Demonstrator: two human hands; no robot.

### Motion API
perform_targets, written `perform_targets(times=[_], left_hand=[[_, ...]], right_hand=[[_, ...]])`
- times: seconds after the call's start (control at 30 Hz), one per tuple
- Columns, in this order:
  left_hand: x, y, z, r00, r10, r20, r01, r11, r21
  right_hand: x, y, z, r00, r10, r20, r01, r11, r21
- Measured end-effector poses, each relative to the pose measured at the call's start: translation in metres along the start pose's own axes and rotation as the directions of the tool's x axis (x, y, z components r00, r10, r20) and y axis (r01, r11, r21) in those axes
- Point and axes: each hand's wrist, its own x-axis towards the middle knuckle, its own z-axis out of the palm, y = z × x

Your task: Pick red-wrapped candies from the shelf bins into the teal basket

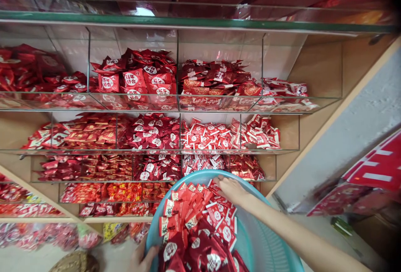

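A light blue plastic basket [269, 247] fills the bottom centre, heaped with small red-and-white candy packets [194, 217] and darker red ones [200, 255]. My right hand [230, 189] reaches in from the right and rests on the packets at the basket's far rim, fingers curled onto them. My left hand [142, 259] grips the basket's near left rim, partly cut off by the frame. Clear acrylic bins of red packets rise in tiers just beyond the basket.
Tiered clear bins [175, 100] hold piles of red wrapped sweets, with dividers [177, 67] between them. A green-edged glass shelf [188, 21] runs above. A wooden side panel [328, 92] and grey wall lie right. Red packaging [369, 171] leans at right.
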Motion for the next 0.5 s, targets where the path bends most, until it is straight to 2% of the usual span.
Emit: perform_targets(times=[0.13, 0.2, 0.37, 0.5], left_hand=[[-0.003, 0.006, 0.001, 1.0, -0.027, -0.014, 0.027, 1.0, -0.005], [-0.004, 0.007, 0.001, 1.0, -0.025, 0.002, 0.025, 1.0, 0.011], [0.002, -0.006, -0.002, 0.999, 0.023, 0.042, -0.025, 0.999, 0.042], [0.001, -0.008, -0.002, 0.996, 0.038, 0.075, -0.041, 0.998, 0.042]], right_hand=[[-0.001, 0.0, -0.001, 0.996, -0.057, -0.071, 0.057, 0.998, -0.004], [-0.001, -0.004, 0.0, 0.995, -0.076, -0.064, 0.074, 0.997, -0.023], [0.002, -0.021, 0.015, 0.999, -0.042, -0.035, 0.039, 0.997, -0.072], [0.004, -0.022, 0.025, 0.999, -0.013, -0.039, 0.009, 0.996, -0.094]])
